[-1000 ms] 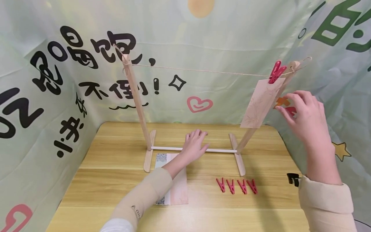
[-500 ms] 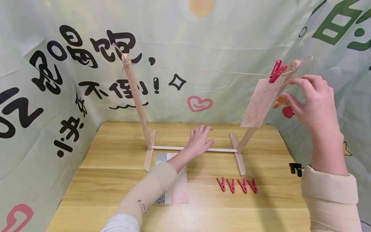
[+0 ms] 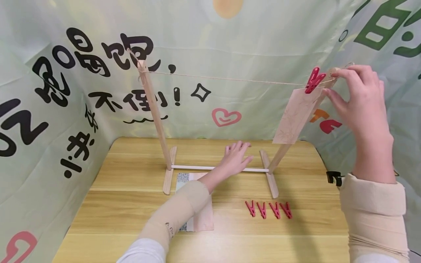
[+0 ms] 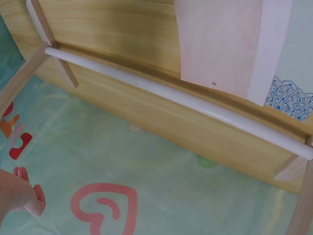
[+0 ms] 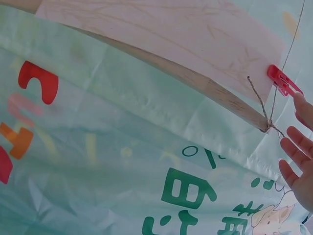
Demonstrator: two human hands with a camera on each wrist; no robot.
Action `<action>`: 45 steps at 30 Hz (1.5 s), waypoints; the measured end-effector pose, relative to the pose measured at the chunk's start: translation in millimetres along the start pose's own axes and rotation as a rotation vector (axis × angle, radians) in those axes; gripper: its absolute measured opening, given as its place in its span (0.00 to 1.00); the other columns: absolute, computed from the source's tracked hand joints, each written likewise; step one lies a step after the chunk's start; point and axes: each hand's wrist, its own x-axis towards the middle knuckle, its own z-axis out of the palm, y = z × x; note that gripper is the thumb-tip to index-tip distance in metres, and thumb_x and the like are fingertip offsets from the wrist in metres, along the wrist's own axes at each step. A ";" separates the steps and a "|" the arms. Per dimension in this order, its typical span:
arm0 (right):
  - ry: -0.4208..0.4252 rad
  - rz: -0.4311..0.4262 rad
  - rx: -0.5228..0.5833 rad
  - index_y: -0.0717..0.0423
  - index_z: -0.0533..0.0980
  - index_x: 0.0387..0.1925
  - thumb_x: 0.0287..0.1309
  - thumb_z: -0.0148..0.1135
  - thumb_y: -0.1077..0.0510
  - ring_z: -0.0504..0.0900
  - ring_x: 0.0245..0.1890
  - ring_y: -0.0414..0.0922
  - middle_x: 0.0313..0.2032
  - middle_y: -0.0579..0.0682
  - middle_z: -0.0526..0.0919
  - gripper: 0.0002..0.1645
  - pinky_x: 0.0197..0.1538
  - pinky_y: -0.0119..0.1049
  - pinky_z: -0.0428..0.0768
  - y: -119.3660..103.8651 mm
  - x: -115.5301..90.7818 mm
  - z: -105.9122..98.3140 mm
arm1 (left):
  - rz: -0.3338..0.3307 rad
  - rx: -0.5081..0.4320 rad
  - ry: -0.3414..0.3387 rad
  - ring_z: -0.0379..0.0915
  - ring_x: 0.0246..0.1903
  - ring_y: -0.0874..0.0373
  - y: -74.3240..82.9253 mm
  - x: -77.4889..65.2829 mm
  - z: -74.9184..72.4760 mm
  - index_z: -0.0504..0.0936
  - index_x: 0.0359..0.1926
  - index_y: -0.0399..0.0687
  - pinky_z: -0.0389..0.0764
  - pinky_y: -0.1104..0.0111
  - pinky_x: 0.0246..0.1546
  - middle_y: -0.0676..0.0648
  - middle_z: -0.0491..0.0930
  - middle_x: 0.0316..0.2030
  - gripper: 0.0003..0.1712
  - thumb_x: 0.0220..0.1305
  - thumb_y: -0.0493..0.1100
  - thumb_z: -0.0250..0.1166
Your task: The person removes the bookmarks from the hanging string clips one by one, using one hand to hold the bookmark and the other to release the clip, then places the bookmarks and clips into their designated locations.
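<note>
My right hand (image 3: 363,91) is raised by the top of the right wooden post (image 3: 283,157), thumb and index finger apart. In the right wrist view, the thumb of this hand (image 5: 301,152) lies close to a red clothespin (image 5: 283,81); contact is unclear. That clothespin (image 3: 314,80) holds a pale pink sheet of paper (image 3: 294,117) on the string (image 3: 227,79). My left hand (image 3: 235,157) hovers with loosely extended fingers around the white crossbar (image 3: 190,168), holding nothing; only part of this hand (image 4: 22,193) shows in the left wrist view.
Several red clothespins (image 3: 262,210) lie in a row on the wooden table (image 3: 296,248). Patterned and pink paper (image 3: 204,223) lies partly under my left arm. The left post (image 3: 154,109) carries the string's other end. A printed cloth (image 3: 263,40) hangs behind.
My right hand has risen from beside the hanging paper to the post top, near the clothespin. My left hand has shifted right and slightly away over the crossbar.
</note>
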 end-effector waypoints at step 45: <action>-0.401 0.052 -0.075 0.59 0.64 0.61 0.61 0.55 0.59 0.43 0.65 0.57 0.62 0.64 0.55 0.27 0.59 0.53 0.30 -5.6 42.9 -8.5 | -0.025 0.086 -0.080 0.57 0.50 0.60 54.0 47.7 -2.0 0.48 0.68 0.61 0.54 0.68 0.43 0.54 0.62 0.53 0.33 0.66 0.64 0.39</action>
